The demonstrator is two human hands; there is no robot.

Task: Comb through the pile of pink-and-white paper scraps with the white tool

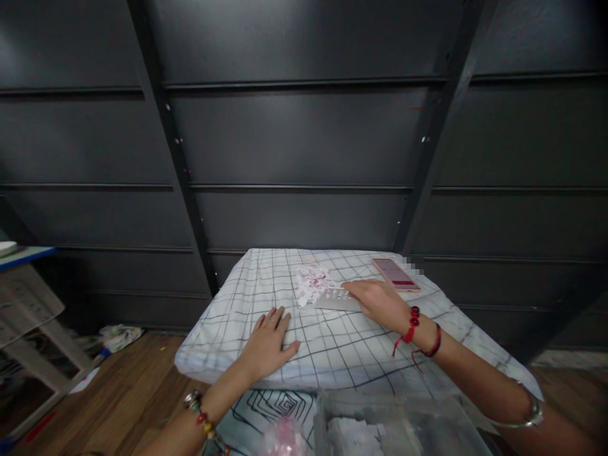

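My left hand [270, 345] lies flat on the checked white cloth [223, 323], fingers spread and nothing in them. A little farther right, my right hand [380, 301] has its fingers closed at the right end of a flat grey tray [332, 303] with small pale shapes in rows on it. A thin white stick [335, 288] juts leftward from those fingertips; its exact kind is too small to tell. Just beyond the tray's left end lies a loose heap of small white and pink scraps [313, 283]. My right fingers partly cover the tray.
A phone [395, 273] rests behind my right hand. Nearest me stand a clear plastic box [403, 405] with white pieces inside and a pinkish plastic bag [284, 437]. Dark metal panels [304, 139] rise behind the cloth. At far left is a blue-edged table [28, 256].
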